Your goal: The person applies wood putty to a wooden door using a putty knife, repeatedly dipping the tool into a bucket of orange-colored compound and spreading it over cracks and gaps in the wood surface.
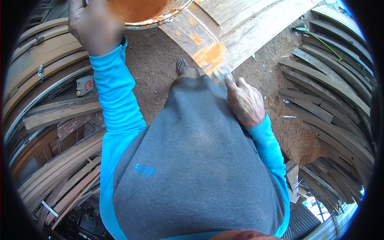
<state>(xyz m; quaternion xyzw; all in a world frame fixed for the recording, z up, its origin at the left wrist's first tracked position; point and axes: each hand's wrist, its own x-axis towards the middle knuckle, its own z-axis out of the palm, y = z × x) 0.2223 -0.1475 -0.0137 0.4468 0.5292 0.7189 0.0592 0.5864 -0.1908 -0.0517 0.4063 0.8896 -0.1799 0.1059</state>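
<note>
Grey shirt fabric [200, 160] lies nearest; beyond it, the right grip [247, 103] pinches a flat-ended tool [223, 73], its tip just ahead, by an orange-smeared wooden panel [248, 36]. Farther left, the blurred left grip [98, 28] adjoins a bucket [150, 25]; its closure cannot be told.

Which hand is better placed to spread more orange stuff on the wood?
Probably the right hand: it holds a scraper-like tool beside the orange patch on the wood. The left hand is at the bucket, farther from that patch.
</note>
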